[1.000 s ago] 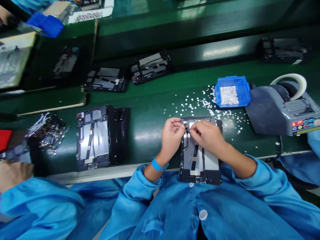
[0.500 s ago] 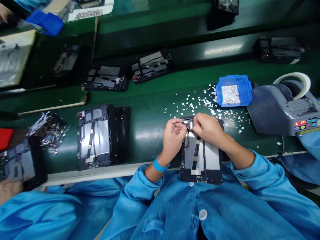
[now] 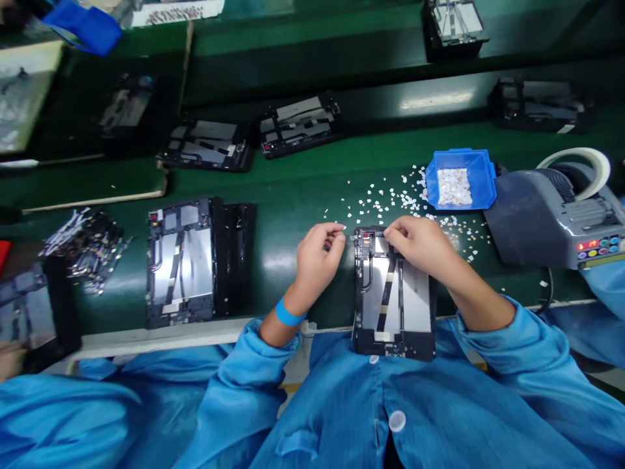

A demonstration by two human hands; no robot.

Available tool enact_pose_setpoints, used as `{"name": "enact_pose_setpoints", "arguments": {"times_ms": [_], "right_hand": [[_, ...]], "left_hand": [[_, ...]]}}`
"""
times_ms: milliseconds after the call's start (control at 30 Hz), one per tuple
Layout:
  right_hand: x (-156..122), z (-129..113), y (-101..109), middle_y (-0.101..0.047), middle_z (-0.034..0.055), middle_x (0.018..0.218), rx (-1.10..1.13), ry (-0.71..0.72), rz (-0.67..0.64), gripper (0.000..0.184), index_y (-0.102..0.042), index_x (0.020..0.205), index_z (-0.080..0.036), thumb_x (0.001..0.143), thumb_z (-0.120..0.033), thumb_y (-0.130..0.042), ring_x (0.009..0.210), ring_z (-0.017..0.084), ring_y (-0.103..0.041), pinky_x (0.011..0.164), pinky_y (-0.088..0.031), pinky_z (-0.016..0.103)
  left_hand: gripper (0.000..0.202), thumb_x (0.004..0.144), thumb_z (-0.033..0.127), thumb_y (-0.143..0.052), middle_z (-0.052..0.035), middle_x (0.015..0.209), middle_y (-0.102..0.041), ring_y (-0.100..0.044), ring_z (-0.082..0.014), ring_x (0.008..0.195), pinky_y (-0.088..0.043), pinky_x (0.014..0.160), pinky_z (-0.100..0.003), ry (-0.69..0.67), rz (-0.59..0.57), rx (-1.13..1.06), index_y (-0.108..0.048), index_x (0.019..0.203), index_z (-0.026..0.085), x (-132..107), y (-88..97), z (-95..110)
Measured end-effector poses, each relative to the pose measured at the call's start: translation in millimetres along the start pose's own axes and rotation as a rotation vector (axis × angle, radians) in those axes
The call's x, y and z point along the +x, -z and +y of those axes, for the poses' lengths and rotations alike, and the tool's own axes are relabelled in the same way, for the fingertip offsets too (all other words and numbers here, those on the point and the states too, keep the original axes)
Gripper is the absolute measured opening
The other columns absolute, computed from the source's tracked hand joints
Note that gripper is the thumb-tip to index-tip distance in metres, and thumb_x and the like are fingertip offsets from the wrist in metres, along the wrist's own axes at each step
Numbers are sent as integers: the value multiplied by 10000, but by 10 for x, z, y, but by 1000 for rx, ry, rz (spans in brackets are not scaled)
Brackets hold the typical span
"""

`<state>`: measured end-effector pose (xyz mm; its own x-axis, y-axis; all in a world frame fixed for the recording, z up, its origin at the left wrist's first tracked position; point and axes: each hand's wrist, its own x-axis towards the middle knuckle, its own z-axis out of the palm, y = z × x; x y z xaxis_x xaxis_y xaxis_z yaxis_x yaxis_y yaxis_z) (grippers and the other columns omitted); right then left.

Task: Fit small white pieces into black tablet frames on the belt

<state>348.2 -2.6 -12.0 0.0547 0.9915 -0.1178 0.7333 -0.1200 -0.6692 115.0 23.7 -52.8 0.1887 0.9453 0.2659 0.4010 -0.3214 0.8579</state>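
Note:
An opened tablet chassis (image 3: 417, 303), with grey metal plates and dark ribbon cables, lies in front of me, its lower end overhanging the bench edge. My right hand (image 3: 422, 251) rests at its top end, thumb and fingers pinched together over the upper part; what they grip is hidden. Left of the tablet and apart from it, my left hand (image 3: 317, 257) is raised with curled fingers, thumb and index close together. A tiny white speck shows at its fingertips, too small to name. Small white scraps (image 3: 375, 205) lie scattered beyond the tablet.
A blue bin (image 3: 483, 189) of white scraps stands beside a grey tape dispenser (image 3: 522, 212). Stacked tablet chassis (image 3: 195, 254) and a heap of small parts (image 3: 92, 251) lie left. More units (image 3: 300, 127) sit farther back. A co-worker's hand (image 3: 10, 361) is at far left.
My left hand has moved away from the tablet's top to the left. My right hand stays at the top end, slightly shifted right. The co-worker's tablet at far left has shifted left.

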Motion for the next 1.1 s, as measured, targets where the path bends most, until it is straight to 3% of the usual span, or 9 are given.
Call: {"name": "enact_pose_setpoints", "arguments": {"times_ms": [133,333,733,1100], "right_hand": [[167,-127,-168,-656,23,606,-97,-74,-67,330,-647,613,-235,921,-350,-621,597,180,-554,596,-321,325],[230,-190,-220,-575,1,560,-192,-116,-103,299,-585,560,-228,857,-249,-619,561,151,-473,588,-271,322],[269,-169,-242,-551,1,584,-242,-87,-120,283,-613,604,-213,877,-288,-614,584,142,-436,606,-239,319],[296,-143,-205,-670,34,688,-253,-23,-176,224,-749,759,-205,913,-283,-607,652,167,-527,618,-281,317]], "left_hand": [[214,986,155,-606,-67,1042,-751,-693,-228,1003,-548,908,-372,-251,-212,229,-765,1105,233,93,-5,-128],[282,1042,168,-555,-94,1098,-758,-670,-239,977,-527,866,-373,-455,-268,398,-748,1244,201,61,-89,-190],[286,1057,174,-547,-81,1098,-762,-626,-228,916,-495,778,-355,-574,-291,637,-740,1266,206,49,-30,-139],[309,1079,228,-515,-83,1137,-746,-614,-221,939,-469,794,-350,-491,-409,686,-722,1306,261,64,20,-92]]}}
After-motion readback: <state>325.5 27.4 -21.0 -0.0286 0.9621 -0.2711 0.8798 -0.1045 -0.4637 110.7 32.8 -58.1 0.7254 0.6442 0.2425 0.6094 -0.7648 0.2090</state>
